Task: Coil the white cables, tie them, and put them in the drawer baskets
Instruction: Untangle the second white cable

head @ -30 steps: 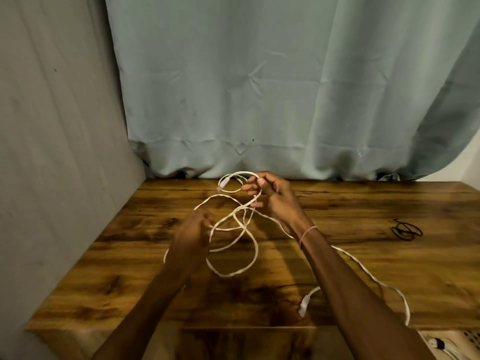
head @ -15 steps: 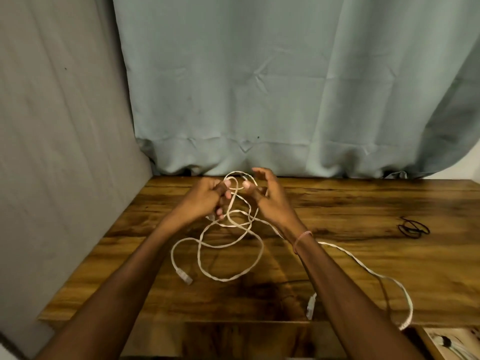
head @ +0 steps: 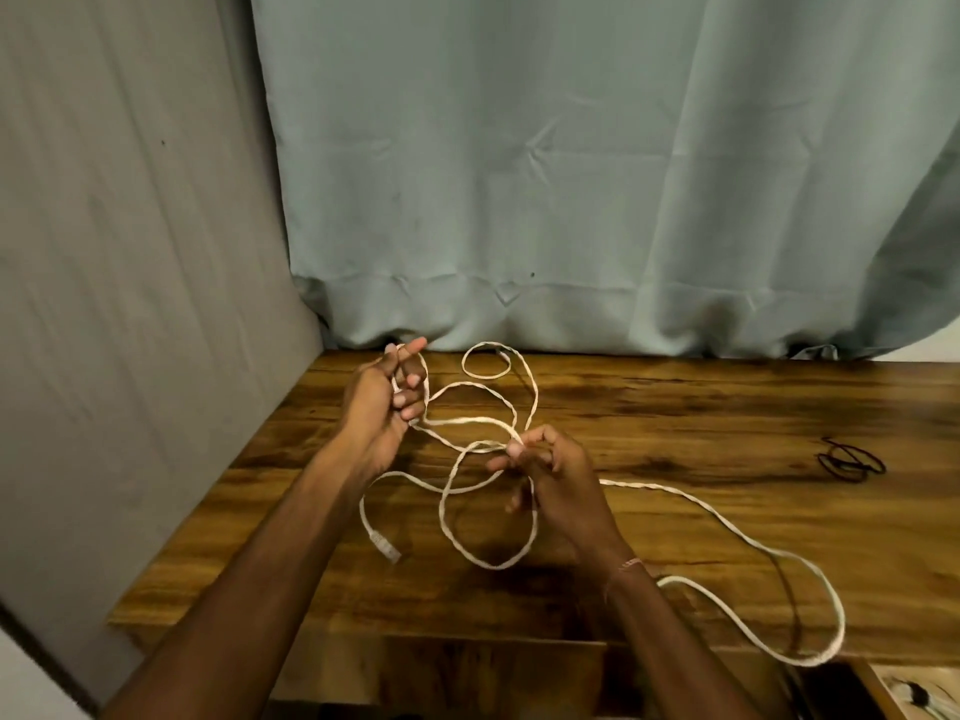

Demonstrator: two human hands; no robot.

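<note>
White cable, uncoiled, lies in loose overlapping loops on the wooden bench. One small loop sits near the back edge. A long run trails rightward and curves past the front edge. One plug end rests on the bench at front left.

Left hand, raised near the back left of the bench: grip closed, fingers curled round strands of the cable. Right hand, nearer the middle: grip clamped on one strand, pinched between thumb and forefinger where several loops cross. A thin band circles the right wrist.

A dark looped tie lies well apart at right. Grey-green curtain hangs behind.
</note>
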